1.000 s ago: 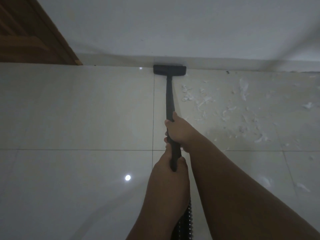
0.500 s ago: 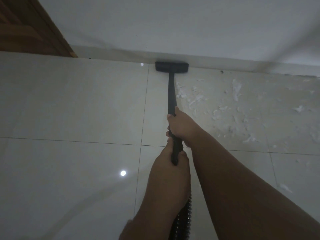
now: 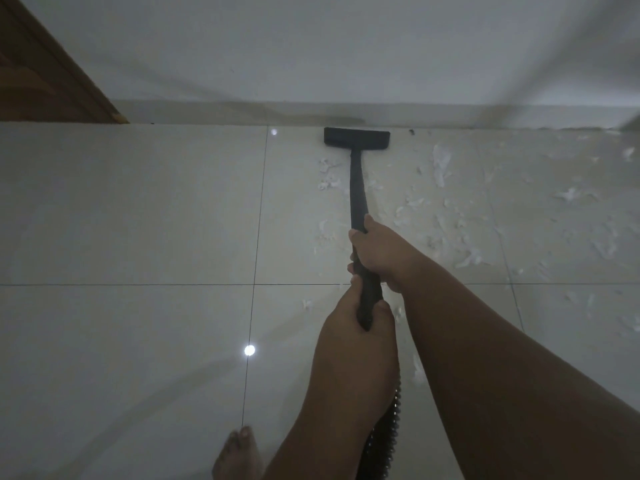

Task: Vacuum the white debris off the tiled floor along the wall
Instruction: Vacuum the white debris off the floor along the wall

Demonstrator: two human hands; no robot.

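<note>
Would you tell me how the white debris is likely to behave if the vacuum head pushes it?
The white debris looks thin and ragged, so probably light and floppy. Flat scraps on the glossy tiled floor may slide ahead rather than lift.

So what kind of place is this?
Probably a room inside a home. A shiny tiled floor meets a plain white wall, and a wooden door stands at the left. A bare foot shows near the vacuum wand.

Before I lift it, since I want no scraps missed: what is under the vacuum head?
The vacuum head sits on the tiled floor at the wall. White debris lies beside the wand just short of it. Anything beneath is covered.
</note>
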